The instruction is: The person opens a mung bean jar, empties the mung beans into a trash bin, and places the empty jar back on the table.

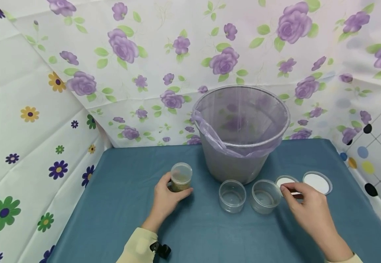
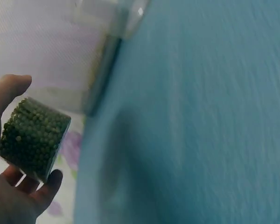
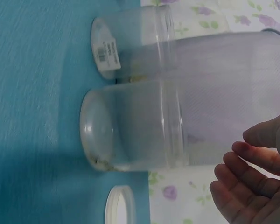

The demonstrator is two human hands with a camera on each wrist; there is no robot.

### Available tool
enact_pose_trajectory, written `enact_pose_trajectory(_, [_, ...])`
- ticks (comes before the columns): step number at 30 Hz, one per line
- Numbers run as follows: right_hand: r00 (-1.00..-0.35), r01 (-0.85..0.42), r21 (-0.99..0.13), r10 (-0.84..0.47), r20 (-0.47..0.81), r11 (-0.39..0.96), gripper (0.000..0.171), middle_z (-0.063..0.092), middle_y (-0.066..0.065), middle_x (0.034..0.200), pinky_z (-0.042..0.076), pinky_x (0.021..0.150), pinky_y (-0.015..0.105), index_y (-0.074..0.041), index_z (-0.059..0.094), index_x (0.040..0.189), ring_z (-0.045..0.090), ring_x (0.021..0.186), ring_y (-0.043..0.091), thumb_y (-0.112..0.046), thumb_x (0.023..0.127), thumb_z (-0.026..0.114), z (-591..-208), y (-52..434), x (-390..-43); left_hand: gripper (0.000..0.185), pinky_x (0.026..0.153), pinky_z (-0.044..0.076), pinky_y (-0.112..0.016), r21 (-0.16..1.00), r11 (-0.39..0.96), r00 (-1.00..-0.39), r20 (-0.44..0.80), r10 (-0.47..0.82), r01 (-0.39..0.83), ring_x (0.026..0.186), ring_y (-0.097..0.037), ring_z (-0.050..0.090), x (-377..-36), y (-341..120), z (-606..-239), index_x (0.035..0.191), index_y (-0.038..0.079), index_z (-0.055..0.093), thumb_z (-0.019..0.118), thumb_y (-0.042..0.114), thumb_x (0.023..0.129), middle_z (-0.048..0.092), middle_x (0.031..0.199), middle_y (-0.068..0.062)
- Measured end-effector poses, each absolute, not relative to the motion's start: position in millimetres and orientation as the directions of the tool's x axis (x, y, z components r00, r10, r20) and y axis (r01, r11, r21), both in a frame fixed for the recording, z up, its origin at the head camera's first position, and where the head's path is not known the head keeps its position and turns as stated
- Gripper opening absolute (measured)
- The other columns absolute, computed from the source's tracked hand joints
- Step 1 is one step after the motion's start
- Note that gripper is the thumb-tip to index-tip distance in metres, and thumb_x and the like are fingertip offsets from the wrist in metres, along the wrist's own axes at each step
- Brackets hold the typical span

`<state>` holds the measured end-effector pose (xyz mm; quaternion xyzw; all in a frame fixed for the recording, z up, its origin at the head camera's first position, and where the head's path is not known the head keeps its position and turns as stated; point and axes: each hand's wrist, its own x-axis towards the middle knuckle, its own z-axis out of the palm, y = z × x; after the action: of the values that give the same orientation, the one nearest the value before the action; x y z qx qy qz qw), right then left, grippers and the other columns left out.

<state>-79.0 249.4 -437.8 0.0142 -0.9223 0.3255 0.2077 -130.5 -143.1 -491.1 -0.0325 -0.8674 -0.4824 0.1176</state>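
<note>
My left hand [image 1: 166, 201] grips a clear jar of small green beans [image 1: 181, 175], thumb on one side and fingers on the other. The left wrist view shows the beans [image 2: 32, 135] packed behind the clear wall. Two uncovered clear jars stand side by side, a left one [image 1: 232, 197] and a right one [image 1: 265, 199]. My right hand [image 1: 312, 206] hovers beside the right jar's rim, fingers loosely bent and holding nothing. In the right wrist view, a few dark specks lie at the bottom of that jar [image 3: 130, 126], and a printed label [image 3: 109, 54] marks the other.
Behind the jars stands a tall grey bin [image 1: 234, 164] with a purple liner over its rim. Two white lids, one partly behind my right hand [image 1: 286, 179] and one farther right [image 1: 317, 183], lie on the blue tablecloth [image 1: 128, 182]. Flowered sheets [image 1: 157, 73] hang behind.
</note>
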Motion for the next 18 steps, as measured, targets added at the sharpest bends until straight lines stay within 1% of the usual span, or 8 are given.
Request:
enact_pose_trajectory(2, [-0.91,-0.191,-0.607,0.093,0.404,0.771,0.007,0.07,-0.007,0.091,0.048,0.059,0.007,-0.028,0.071,0.092,0.06,0.072,-0.01,-0.03,0.087,0.066,-436.6,244.2,-80.4,0.061,0.084,0.051,-0.035,0.808,0.552,-0.959,0.279,-0.051,0.206,0.104,-0.007,0.054,-128.0,-136.1,-483.1,0.121,0.041,0.053,0.08,0.049,0.067,0.056,0.115,0.013])
enact_pose_trajectory(4, [-0.906,-0.216,-0.614,0.078,0.416,0.759,0.008,0.069,-0.009,0.092,0.048,0.059,0.006,-0.028,0.07,0.094,0.058,0.073,-0.012,-0.029,0.086,0.067,-435.4,238.1,-81.8,0.063,0.085,0.05,-0.036,0.791,0.565,-0.948,0.316,-0.048,0.235,0.104,-0.007,0.054,-125.3,-128.5,-475.7,0.122,0.038,0.054,0.081,0.045,0.066,0.056,0.116,0.012])
enact_pose_trajectory(8, [-0.896,-0.263,-0.612,0.047,0.442,0.746,0.013,0.067,-0.013,0.093,0.047,0.062,0.004,-0.027,0.07,0.098,0.058,0.076,-0.01,-0.03,0.086,0.067,-433.7,224.7,-84.4,0.067,0.088,0.05,-0.038,0.774,0.575,-0.935,0.351,-0.039,0.266,0.107,-0.008,0.054,-118.6,-113.7,-463.9,0.126,0.034,0.053,0.082,0.041,0.066,0.057,0.118,0.011])
enact_pose_trajectory(10, [-0.891,-0.29,-0.605,0.022,0.454,0.741,0.015,0.067,-0.015,0.093,0.047,0.063,0.005,-0.027,0.07,0.099,0.059,0.078,-0.007,-0.031,0.085,0.068,-432.8,217.7,-85.7,0.07,0.087,0.049,-0.038,0.767,0.582,-0.933,0.359,-0.036,0.272,0.108,-0.008,0.053,-114.8,-107.1,-459.6,0.128,0.035,0.05,0.082,0.043,0.067,0.056,0.118,0.013])
enact_pose_trajectory(13, [-0.891,-0.327,-0.6,-0.027,0.453,0.73,0.015,0.067,-0.017,0.092,0.049,0.059,0.011,-0.031,0.068,0.1,0.06,0.079,-0.003,-0.033,0.085,0.067,-431.2,207.4,-86.2,0.07,0.086,0.05,-0.037,0.758,0.579,-0.925,0.38,-0.017,0.301,0.108,-0.007,0.053,-109.8,-98.5,-455.2,0.128,0.036,0.048,0.081,0.044,0.067,0.055,0.118,0.015])
enact_pose_trajectory(16, [-0.897,-0.345,-0.604,-0.063,0.437,0.718,0.016,0.065,-0.018,0.093,0.05,0.056,0.018,-0.034,0.066,0.102,0.061,0.079,-0.002,-0.037,0.086,0.066,-428.3,197.5,-85.1,0.068,0.087,0.049,-0.037,0.739,0.576,-0.91,0.413,0.021,0.349,0.108,-0.007,0.052,-106.6,-91.4,-452.3,0.127,0.038,0.048,0.08,0.045,0.067,0.055,0.119,0.015])
enact_pose_trajectory(18, [-0.895,-0.366,-0.606,-0.09,0.436,0.706,0.019,0.065,-0.018,0.094,0.051,0.056,0.02,-0.034,0.065,0.104,0.06,0.081,-0.002,-0.038,0.086,0.066,-425.6,191.3,-84.4,0.067,0.088,0.048,-0.038,0.718,0.58,-0.898,0.437,0.054,0.384,0.109,-0.008,0.051,-105.2,-87.2,-450.9,0.127,0.038,0.05,0.08,0.045,0.067,0.056,0.12,0.014])
